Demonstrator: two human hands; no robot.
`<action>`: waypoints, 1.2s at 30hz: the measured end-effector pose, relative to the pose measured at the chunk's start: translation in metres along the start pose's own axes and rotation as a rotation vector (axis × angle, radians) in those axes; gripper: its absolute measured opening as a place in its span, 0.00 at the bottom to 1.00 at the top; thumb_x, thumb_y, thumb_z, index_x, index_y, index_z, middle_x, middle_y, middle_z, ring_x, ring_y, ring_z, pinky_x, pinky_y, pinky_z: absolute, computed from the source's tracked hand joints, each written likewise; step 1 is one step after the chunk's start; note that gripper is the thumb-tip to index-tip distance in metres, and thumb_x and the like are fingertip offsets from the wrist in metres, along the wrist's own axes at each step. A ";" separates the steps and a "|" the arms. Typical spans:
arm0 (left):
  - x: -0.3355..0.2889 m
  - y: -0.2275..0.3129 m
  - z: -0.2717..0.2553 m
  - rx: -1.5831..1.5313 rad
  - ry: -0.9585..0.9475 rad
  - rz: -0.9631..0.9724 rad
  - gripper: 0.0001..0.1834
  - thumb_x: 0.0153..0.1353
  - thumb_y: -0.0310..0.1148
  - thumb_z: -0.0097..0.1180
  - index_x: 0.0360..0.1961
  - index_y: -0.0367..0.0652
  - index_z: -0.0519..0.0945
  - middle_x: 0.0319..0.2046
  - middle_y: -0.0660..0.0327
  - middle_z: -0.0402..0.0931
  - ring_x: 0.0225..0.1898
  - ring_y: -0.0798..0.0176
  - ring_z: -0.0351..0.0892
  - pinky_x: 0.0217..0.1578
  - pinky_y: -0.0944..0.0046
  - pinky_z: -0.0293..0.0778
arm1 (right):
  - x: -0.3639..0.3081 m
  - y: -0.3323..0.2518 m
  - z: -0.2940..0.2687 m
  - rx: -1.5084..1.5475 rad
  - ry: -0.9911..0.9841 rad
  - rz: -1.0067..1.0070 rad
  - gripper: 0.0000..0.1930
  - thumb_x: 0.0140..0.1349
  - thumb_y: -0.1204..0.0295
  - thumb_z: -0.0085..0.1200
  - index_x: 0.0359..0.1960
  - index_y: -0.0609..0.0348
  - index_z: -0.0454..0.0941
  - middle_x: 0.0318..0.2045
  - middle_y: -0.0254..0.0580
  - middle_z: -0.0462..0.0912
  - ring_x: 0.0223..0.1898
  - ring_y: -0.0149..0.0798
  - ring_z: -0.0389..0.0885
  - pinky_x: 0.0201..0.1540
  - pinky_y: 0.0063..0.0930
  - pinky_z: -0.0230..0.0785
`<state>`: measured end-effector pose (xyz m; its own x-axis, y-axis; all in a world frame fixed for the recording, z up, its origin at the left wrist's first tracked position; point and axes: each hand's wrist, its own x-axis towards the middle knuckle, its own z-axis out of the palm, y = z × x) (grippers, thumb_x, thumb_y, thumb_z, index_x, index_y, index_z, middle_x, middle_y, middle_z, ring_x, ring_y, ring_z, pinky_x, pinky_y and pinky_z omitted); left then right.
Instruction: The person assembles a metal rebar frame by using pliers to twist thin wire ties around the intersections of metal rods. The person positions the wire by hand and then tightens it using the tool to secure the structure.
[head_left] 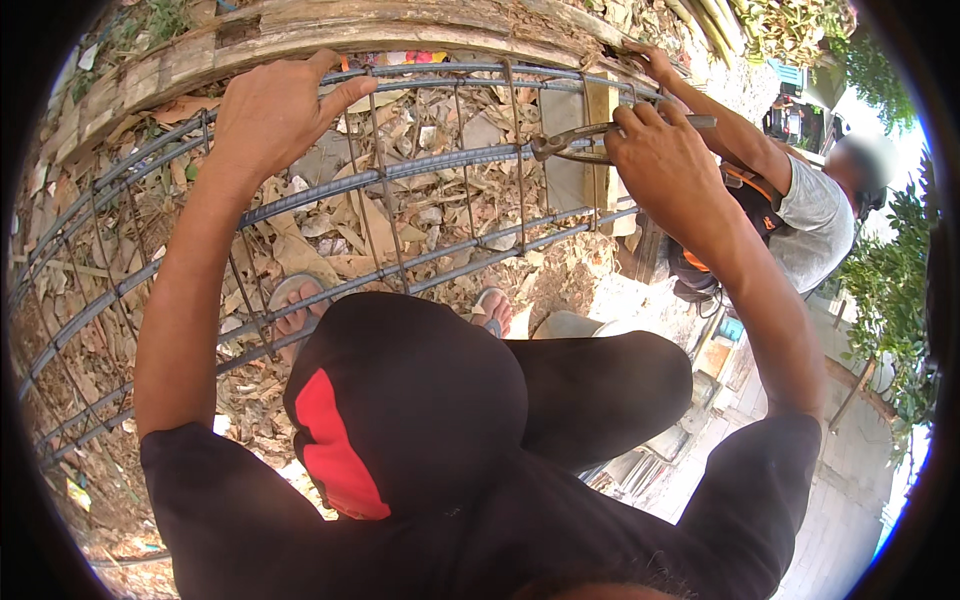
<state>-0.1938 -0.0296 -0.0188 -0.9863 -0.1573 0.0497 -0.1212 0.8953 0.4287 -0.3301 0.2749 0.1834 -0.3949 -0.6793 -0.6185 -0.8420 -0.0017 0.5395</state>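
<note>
A long rebar cage (395,168) of ribbed steel bars, joined by thin cross stirrups, stretches across in front of my knees. My left hand (270,118) grips its far bars on the left, thumb out along the top bar and the other fingertips mostly hidden. In my right hand (660,155) is a pair of pincers (572,143), fingers wrapped round the handles. The pincers' head points left, at a stirrup by the middle bar; whether the jaws touch wire cannot be made out.
A co-worker (810,215) in a grey shirt sits at the right, one hand (652,62) by the cage's far bars. Wooden planks (400,30) lie beyond the cage, and a wood block (600,140) stands at its right. Dry leaves and litter cover the ground around my sandalled feet.
</note>
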 end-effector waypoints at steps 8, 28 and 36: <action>-0.002 0.002 -0.001 -0.056 0.006 -0.027 0.39 0.72 0.69 0.44 0.56 0.42 0.83 0.28 0.46 0.84 0.36 0.40 0.85 0.38 0.43 0.78 | 0.008 -0.010 -0.007 0.017 -0.032 -0.024 0.07 0.64 0.74 0.53 0.40 0.59 0.83 0.42 0.42 0.82 0.51 0.43 0.82 0.59 0.41 0.70; -0.005 -0.002 0.003 -0.085 0.063 0.019 0.38 0.71 0.68 0.49 0.52 0.40 0.84 0.26 0.47 0.84 0.34 0.41 0.86 0.36 0.44 0.79 | 0.036 0.012 -0.034 0.124 -0.253 -0.071 0.13 0.69 0.74 0.53 0.53 0.49 0.81 0.26 0.44 0.85 0.29 0.50 0.88 0.31 0.44 0.78; -0.005 -0.002 0.006 -0.070 0.112 0.035 0.38 0.71 0.68 0.48 0.54 0.41 0.84 0.28 0.48 0.85 0.34 0.44 0.86 0.36 0.46 0.79 | 0.047 0.016 -0.035 0.360 -0.360 -0.070 0.18 0.64 0.64 0.64 0.52 0.59 0.82 0.33 0.54 0.87 0.30 0.50 0.90 0.31 0.42 0.81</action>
<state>-0.1890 -0.0282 -0.0258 -0.9707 -0.1757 0.1639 -0.0754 0.8704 0.4864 -0.3489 0.2170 0.1829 -0.3811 -0.3903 -0.8381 -0.9191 0.2576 0.2980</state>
